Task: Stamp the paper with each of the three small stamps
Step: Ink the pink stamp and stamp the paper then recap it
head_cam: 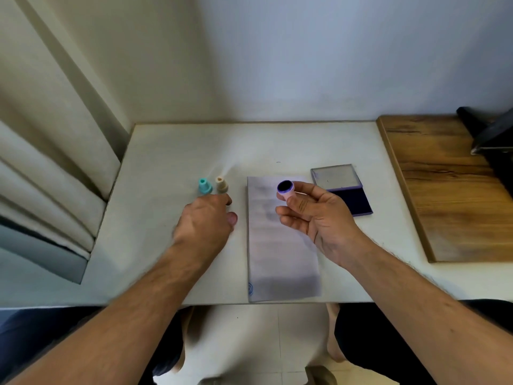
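My right hand [316, 215] pinches the pink stamp [285, 190], inked face tilted up toward me; my left hand [205, 218] hangs loosely curled above the white table [166, 151].

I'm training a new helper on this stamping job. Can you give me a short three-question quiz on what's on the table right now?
1. True or false: the right hand holds the pink stamp with its inked face turned up.
2. Which stamps stand on the table left of the paper? A) teal and beige B) pink and teal C) none
3. Fill in: the open ink pad lies to the ______ of the paper.

Key:
1. True.
2. A: the teal stamp and the beige stamp stand side by side, just beyond the left hand.
3. Right.
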